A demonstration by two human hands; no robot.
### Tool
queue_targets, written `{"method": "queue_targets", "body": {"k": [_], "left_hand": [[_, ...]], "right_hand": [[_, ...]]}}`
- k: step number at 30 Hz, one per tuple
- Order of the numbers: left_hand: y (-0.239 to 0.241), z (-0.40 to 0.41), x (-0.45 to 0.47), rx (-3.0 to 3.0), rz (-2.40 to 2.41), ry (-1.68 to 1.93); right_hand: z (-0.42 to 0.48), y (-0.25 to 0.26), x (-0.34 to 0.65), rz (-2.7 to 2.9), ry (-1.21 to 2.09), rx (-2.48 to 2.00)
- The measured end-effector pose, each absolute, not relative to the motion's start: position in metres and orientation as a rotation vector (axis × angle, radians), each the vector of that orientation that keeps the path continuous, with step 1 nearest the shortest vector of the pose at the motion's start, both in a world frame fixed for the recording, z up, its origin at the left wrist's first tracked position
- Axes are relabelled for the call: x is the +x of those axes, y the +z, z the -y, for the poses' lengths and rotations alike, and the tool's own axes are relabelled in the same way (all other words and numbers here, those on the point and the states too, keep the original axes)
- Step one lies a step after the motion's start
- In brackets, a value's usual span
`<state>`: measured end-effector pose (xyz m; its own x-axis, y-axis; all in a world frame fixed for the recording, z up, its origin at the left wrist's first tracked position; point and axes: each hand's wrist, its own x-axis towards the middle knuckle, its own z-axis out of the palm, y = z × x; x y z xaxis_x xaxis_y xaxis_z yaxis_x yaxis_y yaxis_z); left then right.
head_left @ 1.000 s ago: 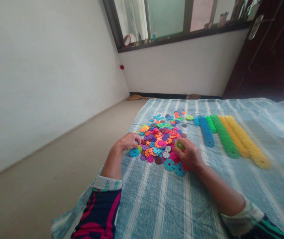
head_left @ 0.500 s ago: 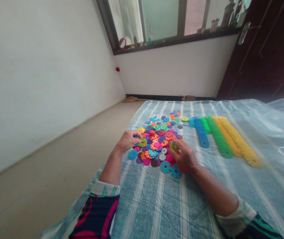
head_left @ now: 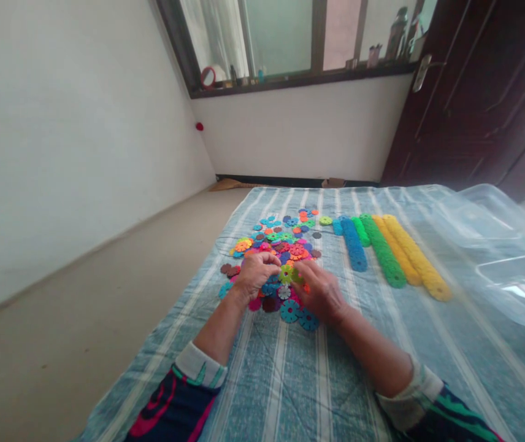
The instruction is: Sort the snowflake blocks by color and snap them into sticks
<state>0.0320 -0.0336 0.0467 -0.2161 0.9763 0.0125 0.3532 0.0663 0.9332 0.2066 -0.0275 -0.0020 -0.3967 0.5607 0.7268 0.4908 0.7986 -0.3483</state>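
Note:
Above a pile of colourful notched plastic discs (head_left: 292,250), my left hand (head_left: 257,274) pinches a lime-green notched disc (head_left: 286,274) by its left edge. My right hand (head_left: 320,290) is closed on a second lime-green disc (head_left: 298,275), partly hidden by the fingers. The two discs are side by side, close together or touching; which of these I cannot tell. Blue discs (head_left: 289,311) and a dark brown disc (head_left: 270,304) lie on the striped cloth (head_left: 262,380) just below my hands.
Right of the pile lie rows of overlapping discs: a blue row (head_left: 353,244), a green row (head_left: 384,252) and a yellow row (head_left: 416,258). A lone lime-green disc (head_left: 325,220) lies behind. Clear plastic containers (head_left: 515,288) stand at the right; a wall (head_left: 83,123) rises to the left.
My hands have come together over the pile, the left moving right and the right moving inward, bringing the two lime-green discs side by side. The view has shifted slightly.

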Motion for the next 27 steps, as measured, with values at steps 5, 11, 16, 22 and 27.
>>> {"method": "queue_targets", "body": {"k": [5,11,16,22,27], "left_hand": [[0.049,0.038,0.046,1.292,-1.600,1.193],[0.053,0.041,0.051,1.231,-1.569,1.199],[0.052,0.041,0.050,1.237,-1.519,1.199],[0.048,0.040,0.048,1.275,-1.503,1.166],[0.033,0.029,0.035,1.708,-1.809,1.356]], "right_hand": [[0.029,0.001,0.203,2.103,0.064,-0.717],[0.027,-0.003,0.200,2.115,0.069,-0.691],[0.026,-0.002,0.199,2.117,0.088,-0.702],[0.025,0.001,0.200,2.128,0.126,-0.709],[0.019,-0.001,0.205,2.067,0.178,-0.729]]}}
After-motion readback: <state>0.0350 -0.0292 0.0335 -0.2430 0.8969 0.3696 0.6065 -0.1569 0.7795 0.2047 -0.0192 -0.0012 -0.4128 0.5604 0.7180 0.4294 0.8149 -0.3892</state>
